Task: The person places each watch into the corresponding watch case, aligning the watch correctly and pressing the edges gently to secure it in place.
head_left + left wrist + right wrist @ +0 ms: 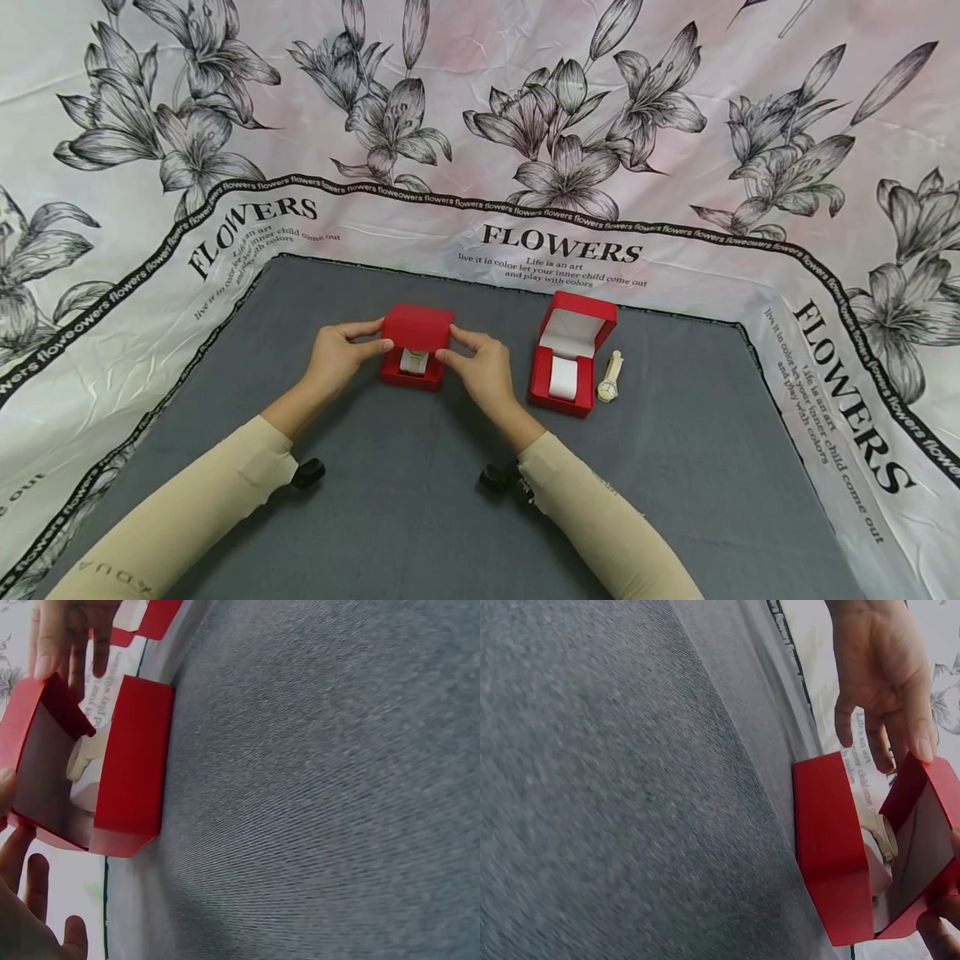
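Note:
A red watch box (411, 375) sits on the grey cloth with its lid (417, 327) tilted partway down over the base. My left hand (337, 354) pinches the lid's left side between thumb and fingers. On the opposite side, my right hand (483, 367) grips the lid the same way. Under the lid, a pale-strapped watch (881, 834) is wrapped round a white cushion (86, 796); the lid partly hides it in the head view. Both wrist views show the pale lid lining (45, 769) and a gap between lid and base.
To the right stands a second red box (562, 408), its lid raised, holding a white cushion (563, 379). Beside it lies another watch (609, 379) with a cream strap. A flower-printed border (555, 258) surrounds the grey cloth (405, 517).

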A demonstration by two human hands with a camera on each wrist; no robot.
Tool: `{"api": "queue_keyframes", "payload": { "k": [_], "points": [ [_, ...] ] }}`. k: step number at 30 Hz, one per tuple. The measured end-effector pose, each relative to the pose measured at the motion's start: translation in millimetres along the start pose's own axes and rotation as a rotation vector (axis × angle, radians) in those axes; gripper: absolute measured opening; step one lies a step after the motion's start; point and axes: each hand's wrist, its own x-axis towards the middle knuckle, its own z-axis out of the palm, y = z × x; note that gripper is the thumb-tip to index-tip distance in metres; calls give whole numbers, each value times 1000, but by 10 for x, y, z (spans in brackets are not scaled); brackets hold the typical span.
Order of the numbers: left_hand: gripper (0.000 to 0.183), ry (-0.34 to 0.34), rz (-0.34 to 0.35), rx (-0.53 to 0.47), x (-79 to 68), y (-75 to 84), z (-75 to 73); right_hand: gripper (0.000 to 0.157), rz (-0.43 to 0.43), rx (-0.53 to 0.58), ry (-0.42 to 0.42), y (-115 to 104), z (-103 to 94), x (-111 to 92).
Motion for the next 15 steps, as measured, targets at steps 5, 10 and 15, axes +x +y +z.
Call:
{"api": "queue_keyframes", "payload": {
  "k": [5,10,15],
  "points": [
    [51,2,-11,29,-31,-34,2,50,23,28,0,2,23,-36],
    [50,19,-26,42,-62,-66,14,48,32,33,7,17,42,-55],
    [49,19,-35,47,-77,-91,22,45,36,21,9,46,54,-60]
  ]
}}
